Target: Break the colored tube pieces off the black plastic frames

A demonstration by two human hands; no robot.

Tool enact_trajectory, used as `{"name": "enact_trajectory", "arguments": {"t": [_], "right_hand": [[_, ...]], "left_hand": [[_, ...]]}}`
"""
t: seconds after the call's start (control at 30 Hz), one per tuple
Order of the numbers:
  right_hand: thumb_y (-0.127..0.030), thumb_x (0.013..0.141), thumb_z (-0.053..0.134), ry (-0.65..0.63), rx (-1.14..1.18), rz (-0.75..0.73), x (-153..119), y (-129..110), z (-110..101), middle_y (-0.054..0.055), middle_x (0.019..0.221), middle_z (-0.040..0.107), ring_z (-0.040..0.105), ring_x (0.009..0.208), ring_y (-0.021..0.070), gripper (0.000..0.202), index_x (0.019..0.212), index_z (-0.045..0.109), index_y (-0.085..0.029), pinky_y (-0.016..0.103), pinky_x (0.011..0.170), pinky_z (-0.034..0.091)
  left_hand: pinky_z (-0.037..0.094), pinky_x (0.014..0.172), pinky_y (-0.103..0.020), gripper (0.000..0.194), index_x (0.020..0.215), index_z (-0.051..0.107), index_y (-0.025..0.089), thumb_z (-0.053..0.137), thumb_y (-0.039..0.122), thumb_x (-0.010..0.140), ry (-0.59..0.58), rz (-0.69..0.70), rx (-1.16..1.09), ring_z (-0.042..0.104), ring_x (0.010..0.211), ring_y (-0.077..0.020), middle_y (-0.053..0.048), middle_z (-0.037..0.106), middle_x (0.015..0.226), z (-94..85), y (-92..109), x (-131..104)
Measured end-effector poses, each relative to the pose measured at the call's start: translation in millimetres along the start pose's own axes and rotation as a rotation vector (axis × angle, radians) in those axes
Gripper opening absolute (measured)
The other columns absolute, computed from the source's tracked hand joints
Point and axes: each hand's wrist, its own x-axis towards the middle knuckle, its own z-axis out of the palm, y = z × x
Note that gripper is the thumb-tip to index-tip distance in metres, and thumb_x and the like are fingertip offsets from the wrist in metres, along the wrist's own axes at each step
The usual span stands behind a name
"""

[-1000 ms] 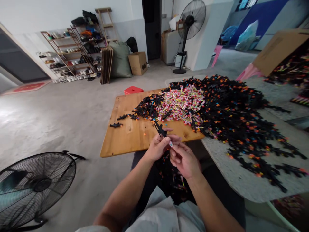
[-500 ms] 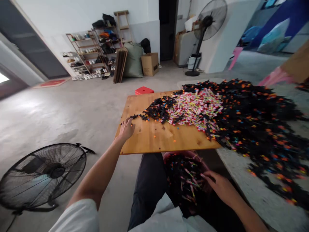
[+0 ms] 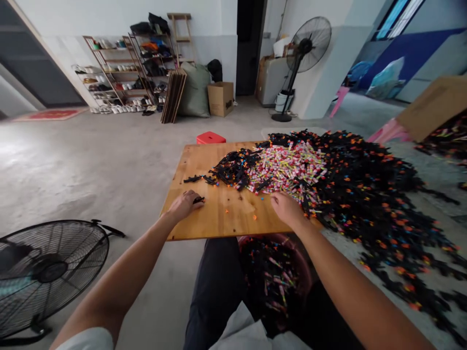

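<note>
My left hand [image 3: 184, 206] rests low over the left part of the wooden board [image 3: 215, 221], its fingers closed round a small black plastic piece that looks like a toy gun [image 3: 199, 200]. My right hand [image 3: 286, 209] is at the near edge of a heap of pink, white and yellow small tubes [image 3: 288, 167]. Its fingers are pinched together, and whatever lies between them is hidden. Left of the tubes is a small heap of black pieces with orange and blue bits [image 3: 233, 167]. A single black toy gun [image 3: 193, 179] lies beyond my left hand.
Under the board's near edge, a reddish tub [image 3: 304, 267] holds black pieces and tubes. A large black heap [image 3: 365, 180] spreads to the right. A floor fan [image 3: 51, 272] stands at left, a red stool [image 3: 210, 138] behind the board, and a cardboard box [image 3: 434, 109] at far right.
My right hand has risen from the tub to the board beside the tubes. My left hand has drawn nearer with a black piece, and the view has shifted slightly.
</note>
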Motion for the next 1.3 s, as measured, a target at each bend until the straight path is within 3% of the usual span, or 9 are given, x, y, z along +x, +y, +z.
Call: {"name": "enact_trajectory", "arguments": {"t": [0.17, 0.33, 0.47, 0.57, 0.77, 0.83, 0.93, 1.13, 1.3], "right_hand": [[-0.024, 0.103, 0.048, -0.079, -0.207, 0.049, 42, -10, 25, 0.021, 0.133, 0.064, 0.065, 0.115, 0.0292, 0.033, 0.123, 0.07, -0.011, 0.036, 0.096, 0.047], [-0.032, 0.105, 0.047, -0.085, -0.219, 0.187, 43, -7, 39, 0.029, 0.127, 0.065, 0.067, 0.113, 0.0345, 0.043, 0.131, 0.063, -0.002, 0.041, 0.093, 0.047], [-0.025, 0.102, 0.049, -0.104, -0.123, 0.222, 34, -2, 31, 0.028, 0.117, 0.071, 0.069, 0.112, 0.0322, 0.033, 0.117, 0.071, -0.005, 0.038, 0.092, 0.047], [-0.029, 0.098, 0.055, -0.038, 0.087, 0.268, 12, -8, 24, 0.021, 0.101, 0.076, 0.072, 0.098, 0.0296, 0.025, 0.1, 0.073, -0.012, 0.035, 0.083, 0.049], [-0.056, 0.09, 0.068, -0.052, 1.082, 0.265, -81, -56, 24, 0.005, 0.086, 0.076, 0.058, 0.052, 0.015, 0.037, 0.102, 0.064, -0.021, 0.028, 0.05, 0.046], [-0.057, 0.088, 0.074, -0.04, 1.27, 0.241, -112, -77, 22, 0.002, 0.08, 0.074, 0.056, 0.051, 0.0128, 0.039, 0.1, 0.062, -0.022, 0.026, 0.049, 0.046], [-0.051, 0.09, 0.075, 0.01, 1.397, 0.215, -142, -101, 15, 0.001, 0.081, 0.073, 0.055, 0.051, 0.0105, 0.034, 0.102, 0.063, -0.021, 0.024, 0.048, 0.044], [-0.047, 0.091, 0.075, 0.091, 1.548, 0.239, -159, -110, 5, 0.001, 0.079, 0.071, 0.054, 0.052, 0.0097, 0.031, 0.106, 0.07, -0.02, 0.023, 0.047, 0.044], [-0.044, 0.088, 0.079, 0.112, 1.63, 0.297, -161, -105, 3, -0.001, 0.074, 0.067, 0.053, 0.051, 0.0094, 0.03, 0.103, 0.073, -0.019, 0.022, 0.046, 0.042]], "left_hand": [[0.048, 0.092, -0.033, 0.021, 0.098, 0.07, 0.017, 0.062, 0.036, 0.093, 0.064, 0.0, -0.044, 0.062, 0.099, -0.0233, -0.01, 0.068, 0.102, 10.8, 22, -17], [0.05, 0.085, -0.031, 0.016, 0.103, 0.062, 0.018, 0.059, 0.029, 0.092, 0.227, 0.142, -0.193, 0.062, 0.091, -0.0191, -0.009, 0.066, 0.102, 37.6, 54, -44], [0.049, 0.078, -0.03, 0.016, 0.101, 0.058, 0.02, 0.063, 0.03, 0.089, 0.379, 0.177, -0.398, 0.061, 0.085, -0.0176, -0.006, 0.064, 0.097, 52.2, 89, -55], [0.047, 0.072, -0.029, 0.02, 0.093, 0.058, 0.021, 0.071, 0.033, 0.084, 0.419, 0.076, -0.711, 0.057, 0.075, -0.015, -0.001, 0.06, 0.084, 53.0, 122, -54], [0.051, 0.062, -0.024, 0.051, 0.104, 0.059, 0.02, 0.09, 0.043, 0.071, 0.175, -0.247, -1.728, 0.057, 0.058, -0.0085, 0.006, 0.059, 0.073, 39.1, 183, -40], [0.052, 0.061, -0.022, 0.058, 0.109, 0.061, 0.019, 0.095, 0.036, 0.065, 0.086, -0.262, -1.874, 0.06, 0.06, -0.008, 0.006, 0.061, 0.074, 33.1, 200, -37], [0.047, 0.051, -0.017, 0.048, 0.097, 0.062, 0.018, 0.094, 0.034, 0.065, 0.006, -0.248, -1.926, 0.06, 0.057, -0.0075, 0.005, 0.06, 0.07, 27.2, 224, -34], [0.046, 0.049, -0.017, 0.044, 0.09, 0.054, 0.021, 0.09, 0.037, 0.07, 0.23, -0.251, -2.021, 0.065, 0.061, -0.0094, 0.003, 0.066, 0.079, 30.3, 265, -28], [0.047, 0.05, -0.018, 0.047, 0.096, 0.052, 0.023, 0.084, 0.051, 0.078, 0.464, -0.298, -1.996, 0.069, 0.063, -0.0125, 0.003, 0.067, 0.079, 29.0, 280, -27]]}}
